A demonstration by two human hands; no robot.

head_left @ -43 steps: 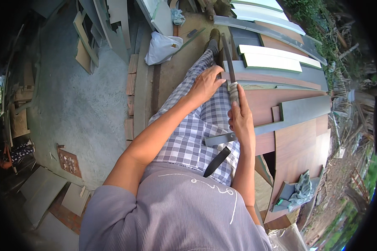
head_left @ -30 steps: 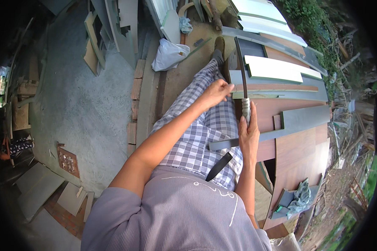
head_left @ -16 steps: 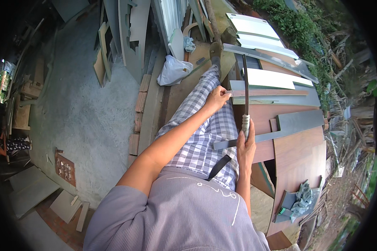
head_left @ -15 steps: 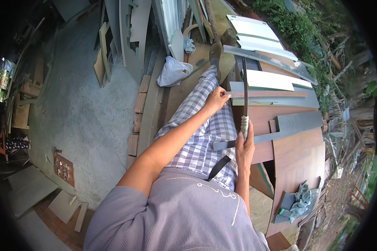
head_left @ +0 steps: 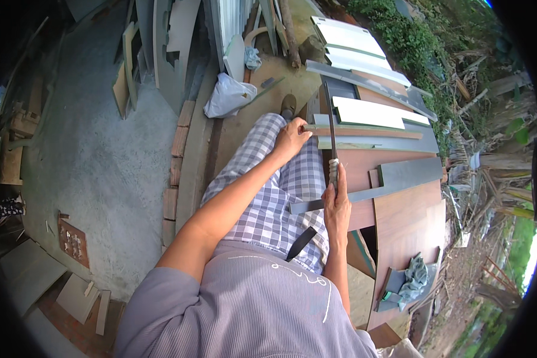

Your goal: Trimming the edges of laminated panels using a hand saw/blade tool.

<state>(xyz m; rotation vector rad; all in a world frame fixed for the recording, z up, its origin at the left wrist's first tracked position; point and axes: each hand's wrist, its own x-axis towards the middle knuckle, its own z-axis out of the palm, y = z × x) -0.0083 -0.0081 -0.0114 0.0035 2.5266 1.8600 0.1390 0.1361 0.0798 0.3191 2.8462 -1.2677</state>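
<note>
My left hand (head_left: 292, 139) pinches the near end of a thin brown wooden strip (head_left: 380, 133), which lies across the stacked boards and shows a greenish edge. My right hand (head_left: 337, 206) is closed round the pale wrapped handle of a long, narrow-bladed knife (head_left: 332, 122). The dark blade points away from me and passes over the strip, a little right of my left fingers; whether they touch cannot be made out. Just under my right hand, a grey L-shaped board (head_left: 364, 195) juts toward my checked trousers.
White panels (head_left: 370, 113) and brown boards (head_left: 409, 224) cover the right side. A crumpled cloth (head_left: 414, 280) rests on a grey piece at lower right. A white bag (head_left: 230, 95) sits beyond my left hand, near leaning boards (head_left: 182, 30). Bricks (head_left: 176, 143) edge the concrete floor (head_left: 119, 161).
The whole view has shifted a little. My left leg has drawn back and bent. The strip now shows more of its greenish edge, and the blade leans slightly more to the left.
</note>
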